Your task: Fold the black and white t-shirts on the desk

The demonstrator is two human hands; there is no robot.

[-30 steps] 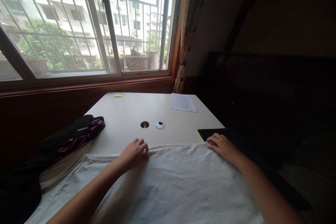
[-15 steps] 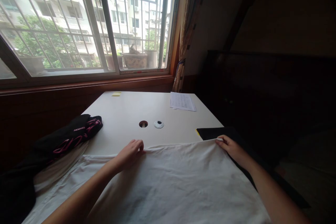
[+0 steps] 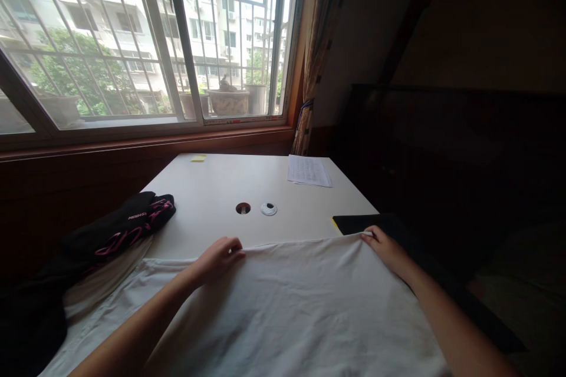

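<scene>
A large white cloth (image 3: 309, 294) covers the near part of the table, with soft wrinkles across it. My left hand (image 3: 222, 256) pinches its far edge near the middle, fingers curled together. At the cloth's far right corner my right hand (image 3: 381, 245) grips the edge between thumb and fingers. Between the two hands the edge runs nearly straight. More of the white fabric lies left of my left forearm.
The white table (image 3: 212, 188) bears a black garment with pink print (image 3: 128, 230) at left, papers (image 3: 308, 171), a yellow note (image 3: 198, 158), a round hole (image 3: 243, 208) and its cover (image 3: 269, 208). A black flat item (image 3: 358, 224) lies at right. Behind is a barred window.
The cloth's edge between my hands looks straighter and smoother. My right hand has shifted slightly left with the corner. The view has moved a little.
</scene>
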